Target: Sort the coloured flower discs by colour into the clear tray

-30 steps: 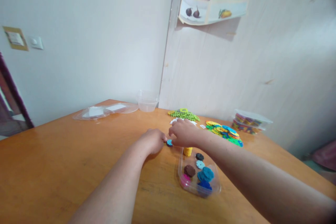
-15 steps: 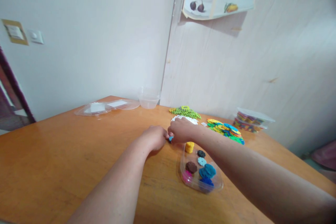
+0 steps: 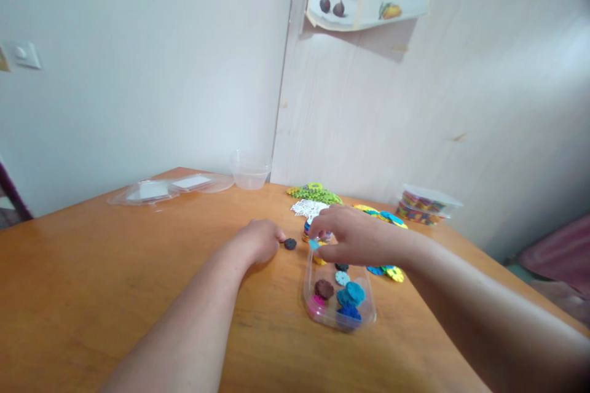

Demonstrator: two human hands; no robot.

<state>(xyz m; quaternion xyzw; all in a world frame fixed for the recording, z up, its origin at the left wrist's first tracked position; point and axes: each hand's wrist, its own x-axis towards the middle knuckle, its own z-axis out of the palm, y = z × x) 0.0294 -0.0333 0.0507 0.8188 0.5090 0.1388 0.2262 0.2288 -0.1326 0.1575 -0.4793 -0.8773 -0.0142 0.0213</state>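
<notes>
My right hand hovers over the far end of a clear plastic tray and pinches a small light-blue disc between thumb and forefinger. My left hand rests on the wooden table with fingers curled, its fingertips holding a dark disc that lies on the table. The tray holds brown, pink, blue and teal discs. A short stack of coloured discs stands just behind my right hand's fingertips.
Beyond the hands lie a green pile, a white pile and a mixed-colour pile of discs. A lidded box of pieces stands at the right by the wall. A clear cup and two clear lids sit at the far left.
My hands, which met over one small piece, have come apart. My right hand has moved right over the tray with the light-blue disc; the dark disc stays at my left hand's fingertips.
</notes>
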